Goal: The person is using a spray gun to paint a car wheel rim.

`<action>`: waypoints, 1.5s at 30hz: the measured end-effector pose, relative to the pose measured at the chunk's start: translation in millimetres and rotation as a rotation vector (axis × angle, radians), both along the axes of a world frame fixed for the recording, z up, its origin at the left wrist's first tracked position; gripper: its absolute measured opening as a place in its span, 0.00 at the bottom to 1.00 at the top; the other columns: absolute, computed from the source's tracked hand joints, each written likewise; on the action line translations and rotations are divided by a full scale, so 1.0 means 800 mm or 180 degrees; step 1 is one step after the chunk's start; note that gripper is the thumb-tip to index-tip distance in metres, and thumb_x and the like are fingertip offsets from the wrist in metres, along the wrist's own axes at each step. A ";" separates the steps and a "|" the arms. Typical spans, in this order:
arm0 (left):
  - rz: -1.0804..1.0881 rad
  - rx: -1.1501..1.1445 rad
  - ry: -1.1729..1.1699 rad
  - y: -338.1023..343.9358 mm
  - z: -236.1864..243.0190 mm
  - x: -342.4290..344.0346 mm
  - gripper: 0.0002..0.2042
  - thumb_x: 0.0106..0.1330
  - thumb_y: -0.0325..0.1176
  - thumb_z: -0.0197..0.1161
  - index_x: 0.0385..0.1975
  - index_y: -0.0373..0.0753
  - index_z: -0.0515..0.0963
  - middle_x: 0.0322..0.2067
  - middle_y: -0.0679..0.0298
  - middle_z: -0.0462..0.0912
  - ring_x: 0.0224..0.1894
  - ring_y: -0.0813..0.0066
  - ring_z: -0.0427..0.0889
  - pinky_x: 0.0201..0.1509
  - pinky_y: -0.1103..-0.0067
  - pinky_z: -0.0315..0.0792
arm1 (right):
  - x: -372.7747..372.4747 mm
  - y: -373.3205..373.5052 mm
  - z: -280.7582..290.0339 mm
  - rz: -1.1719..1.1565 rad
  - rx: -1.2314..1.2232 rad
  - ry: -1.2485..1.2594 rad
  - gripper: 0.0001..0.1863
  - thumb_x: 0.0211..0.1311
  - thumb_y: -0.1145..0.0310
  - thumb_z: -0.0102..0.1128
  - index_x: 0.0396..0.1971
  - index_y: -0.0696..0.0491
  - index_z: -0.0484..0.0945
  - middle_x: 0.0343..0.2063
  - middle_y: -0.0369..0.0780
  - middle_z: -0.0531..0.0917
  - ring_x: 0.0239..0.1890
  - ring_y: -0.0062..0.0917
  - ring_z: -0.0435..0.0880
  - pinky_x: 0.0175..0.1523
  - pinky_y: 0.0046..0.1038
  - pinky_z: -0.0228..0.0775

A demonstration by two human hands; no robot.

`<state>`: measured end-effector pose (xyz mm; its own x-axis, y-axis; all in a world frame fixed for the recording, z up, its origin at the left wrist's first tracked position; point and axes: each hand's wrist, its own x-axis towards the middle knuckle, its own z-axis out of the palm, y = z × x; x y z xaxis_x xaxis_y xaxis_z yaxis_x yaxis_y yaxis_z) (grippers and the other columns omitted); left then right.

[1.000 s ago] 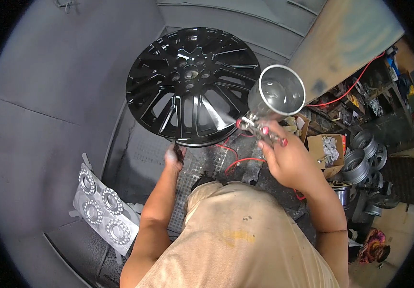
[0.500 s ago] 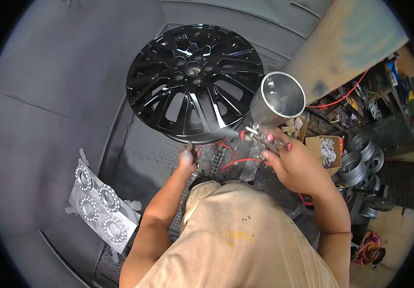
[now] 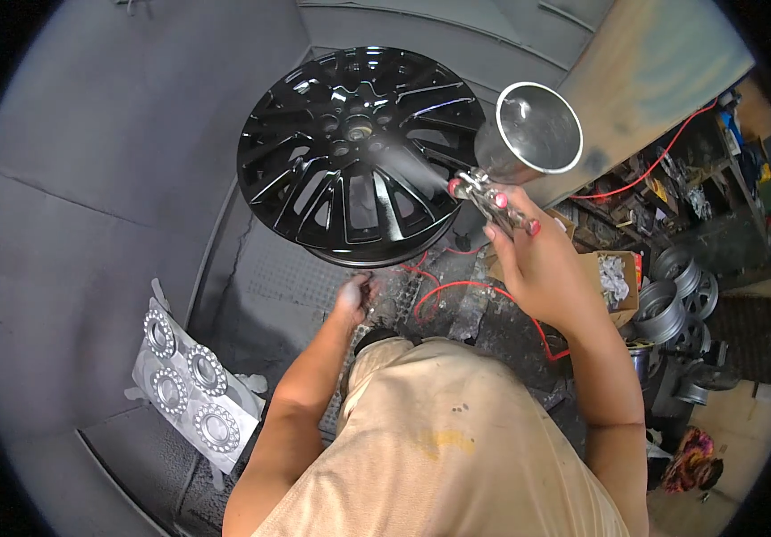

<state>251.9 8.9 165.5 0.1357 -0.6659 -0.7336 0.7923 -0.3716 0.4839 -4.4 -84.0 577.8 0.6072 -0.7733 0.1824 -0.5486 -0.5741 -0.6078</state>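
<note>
A glossy black multi-spoke alloy wheel (image 3: 314,234) stands raised, tilted toward me, at the top centre. My right hand (image 3: 533,255) is closed round a metal spray gun (image 3: 493,201) with red knobs and a large silver cup (image 3: 529,134) on top. From its nozzle a pale mist (image 3: 414,163) fans out to the left across the spokes and hub. Just below the wheel's near edge is my left hand (image 3: 356,297), empty, its fingers loosely bent and apart; it appears clear of the rim.
Ring-shaped parts (image 3: 216,427) lie on a pale panel (image 3: 180,353) at left. A red hose (image 3: 470,285) loops over the floor. Bare silver wheels (image 3: 658,309) and a cardboard box (image 3: 620,286) stand at right, below cluttered shelves (image 3: 672,192). Grey walls (image 3: 117,179) enclose the left side.
My right hand and the spray gun have moved up along the wheel's right side, and the mist with them. The wheel's spokes have turned. My left hand has dropped slightly away from the rim.
</note>
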 end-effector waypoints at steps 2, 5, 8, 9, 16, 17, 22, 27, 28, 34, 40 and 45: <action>0.0431 0.0034 0.0059 0.000 0.004 0.022 0.08 0.70 0.32 0.54 0.39 0.35 0.75 0.38 0.59 0.82 0.36 0.68 0.83 0.42 0.77 0.82 | 0.003 0.000 0.001 -0.0018 0.0124 -0.0037 0.15 0.67 0.76 0.53 0.52 0.57 0.67 0.42 0.55 0.79 0.45 0.57 0.78 0.47 0.47 0.71; 0.0971 -0.0128 0.0195 -0.003 0.006 0.051 0.08 0.72 0.33 0.54 0.39 0.35 0.75 0.38 0.61 0.82 0.40 0.68 0.82 0.47 0.76 0.81 | 0.004 0.004 -0.001 0.0127 0.0116 0.0023 0.15 0.67 0.75 0.53 0.52 0.57 0.67 0.41 0.55 0.79 0.44 0.57 0.78 0.47 0.47 0.71; 0.1141 -0.0080 -0.0019 -0.011 0.017 0.059 0.09 0.74 0.35 0.54 0.43 0.37 0.75 0.38 0.63 0.82 0.43 0.69 0.82 0.52 0.75 0.79 | -0.008 0.017 0.008 0.0308 0.0274 0.0182 0.16 0.68 0.74 0.53 0.53 0.57 0.67 0.42 0.55 0.79 0.45 0.56 0.78 0.47 0.47 0.71; 0.1051 0.0045 -0.0203 -0.011 0.020 0.053 0.08 0.74 0.35 0.55 0.46 0.38 0.74 0.39 0.64 0.81 0.43 0.71 0.81 0.53 0.74 0.79 | -0.010 0.024 0.019 0.0310 0.0588 0.0381 0.16 0.68 0.73 0.53 0.54 0.57 0.68 0.42 0.55 0.79 0.44 0.56 0.79 0.47 0.47 0.71; 0.0958 0.0116 -0.0146 -0.011 0.005 0.011 0.16 0.73 0.31 0.58 0.58 0.41 0.67 0.43 0.64 0.79 0.44 0.70 0.82 0.51 0.72 0.81 | -0.017 0.036 -0.002 0.0869 0.0282 0.0336 0.17 0.68 0.71 0.55 0.55 0.60 0.70 0.47 0.54 0.78 0.44 0.54 0.79 0.46 0.47 0.71; 0.0919 0.0067 -0.0036 -0.013 0.006 0.004 0.13 0.73 0.32 0.58 0.55 0.41 0.69 0.42 0.65 0.80 0.43 0.71 0.82 0.51 0.73 0.81 | -0.014 0.033 -0.007 0.0671 0.0232 0.0274 0.18 0.68 0.72 0.55 0.55 0.59 0.70 0.47 0.54 0.78 0.44 0.54 0.79 0.47 0.47 0.71; 0.0021 0.0273 -0.0140 -0.019 0.026 -0.015 0.12 0.74 0.33 0.57 0.51 0.36 0.70 0.45 0.61 0.81 0.44 0.66 0.83 0.50 0.72 0.82 | -0.007 0.010 0.001 -0.0012 0.0250 -0.0084 0.16 0.68 0.74 0.53 0.54 0.55 0.67 0.44 0.55 0.79 0.46 0.57 0.77 0.47 0.48 0.71; -0.0186 0.0014 -0.0030 -0.010 0.015 -0.016 0.11 0.73 0.31 0.58 0.49 0.34 0.71 0.44 0.55 0.82 0.43 0.65 0.85 0.44 0.75 0.83 | 0.000 -0.001 0.004 0.0020 0.0055 -0.0236 0.15 0.67 0.75 0.53 0.52 0.55 0.68 0.44 0.56 0.79 0.45 0.57 0.77 0.47 0.47 0.70; -0.0140 0.0049 -0.0016 -0.009 0.011 -0.013 0.10 0.72 0.31 0.58 0.48 0.35 0.72 0.44 0.55 0.82 0.42 0.66 0.85 0.44 0.76 0.83 | -0.001 0.003 0.006 0.0043 0.0164 -0.0144 0.15 0.67 0.75 0.53 0.53 0.55 0.68 0.44 0.56 0.80 0.45 0.58 0.77 0.47 0.47 0.71; 0.0194 0.0052 -0.0122 -0.005 0.005 0.028 0.08 0.73 0.32 0.57 0.45 0.36 0.72 0.41 0.56 0.82 0.42 0.69 0.84 0.42 0.78 0.83 | -0.028 0.025 0.027 0.0248 0.0501 0.0562 0.18 0.67 0.72 0.55 0.54 0.61 0.69 0.44 0.57 0.80 0.46 0.56 0.79 0.49 0.46 0.72; 0.0869 0.0217 -0.0404 -0.014 0.016 0.039 0.10 0.71 0.29 0.57 0.48 0.37 0.70 0.38 0.62 0.80 0.40 0.68 0.81 0.50 0.74 0.80 | -0.035 0.027 0.003 0.0809 0.0012 0.0674 0.19 0.68 0.70 0.55 0.55 0.62 0.69 0.45 0.58 0.79 0.47 0.56 0.79 0.49 0.47 0.72; 0.0947 0.0147 -0.0183 -0.020 0.011 -0.003 0.05 0.71 0.29 0.57 0.43 0.38 0.74 0.36 0.64 0.80 0.40 0.69 0.81 0.51 0.73 0.80 | -0.012 0.010 0.008 0.0057 0.0376 0.0182 0.16 0.68 0.74 0.52 0.53 0.56 0.67 0.43 0.57 0.79 0.45 0.57 0.78 0.47 0.47 0.71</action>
<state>249.4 -7.0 174.1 0.3619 -0.5568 -0.7476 0.8415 -0.1500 0.5191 -13.9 -76.0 583.8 0.6278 -0.7764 0.0553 -0.5746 -0.5102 -0.6399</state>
